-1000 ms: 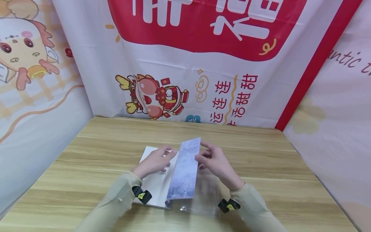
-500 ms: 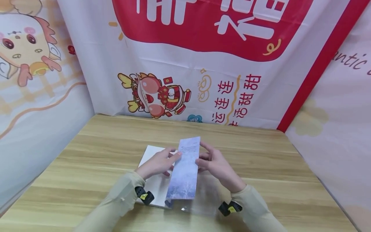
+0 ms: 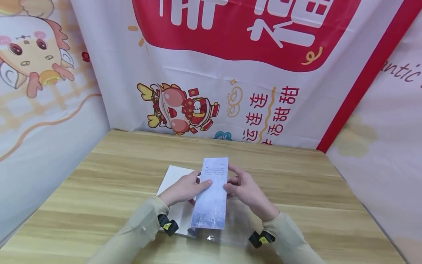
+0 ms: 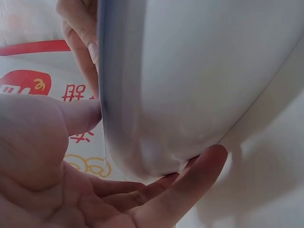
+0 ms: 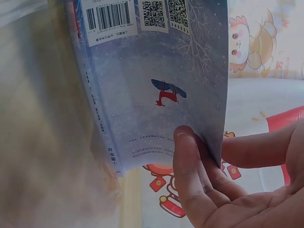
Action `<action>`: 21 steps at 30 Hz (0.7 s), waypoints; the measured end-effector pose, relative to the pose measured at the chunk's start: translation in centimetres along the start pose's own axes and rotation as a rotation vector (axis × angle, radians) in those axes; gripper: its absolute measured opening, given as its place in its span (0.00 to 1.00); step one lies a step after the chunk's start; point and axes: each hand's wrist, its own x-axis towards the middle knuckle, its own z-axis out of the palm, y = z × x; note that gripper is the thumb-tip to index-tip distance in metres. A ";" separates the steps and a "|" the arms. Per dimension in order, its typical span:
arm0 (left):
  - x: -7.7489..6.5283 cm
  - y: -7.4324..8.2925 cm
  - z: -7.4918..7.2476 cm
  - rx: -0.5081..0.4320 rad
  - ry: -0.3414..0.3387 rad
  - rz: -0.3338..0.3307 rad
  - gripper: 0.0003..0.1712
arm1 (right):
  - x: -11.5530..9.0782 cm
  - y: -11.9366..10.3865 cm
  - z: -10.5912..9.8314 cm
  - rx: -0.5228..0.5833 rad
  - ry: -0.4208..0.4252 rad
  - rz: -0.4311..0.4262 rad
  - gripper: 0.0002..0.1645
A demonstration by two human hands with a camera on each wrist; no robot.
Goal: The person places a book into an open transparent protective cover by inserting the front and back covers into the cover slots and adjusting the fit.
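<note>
A book lies open on the table, its white page (image 3: 173,216) on the left. From it rises a pale blue cover flap (image 3: 211,205) printed with snowy trees and small text. My left hand (image 3: 186,187) pinches the flap's left side, thumb on its front and fingers behind. At the opposite edge, my right hand (image 3: 248,192) pinches the cover between thumb and fingers. The right wrist view shows the printed back cover (image 5: 137,114) with a barcode, two QR codes and a red fox-like figure. In the left wrist view the white inner side (image 4: 199,80) bends between the hands.
A clear plastic sleeve (image 3: 235,223) lies under the flap to the right. Around it spreads the wooden table (image 3: 306,205). A printed cloth (image 3: 280,62) hangs behind, with more cloth on both sides.
My left hand has moved right from over the white page and now grips the flap with its thumb on the front. The flap now faces the head camera more squarely.
</note>
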 end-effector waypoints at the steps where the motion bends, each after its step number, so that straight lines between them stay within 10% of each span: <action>1: 0.0 0.0 0.0 0.002 -0.002 -0.006 0.32 | 0.0 0.1 0.0 -0.004 0.000 -0.001 0.40; 21: 0.0 -0.3 -0.1 -0.033 0.018 -0.035 0.29 | 0.5 1.4 0.7 -0.055 -0.043 -0.001 0.21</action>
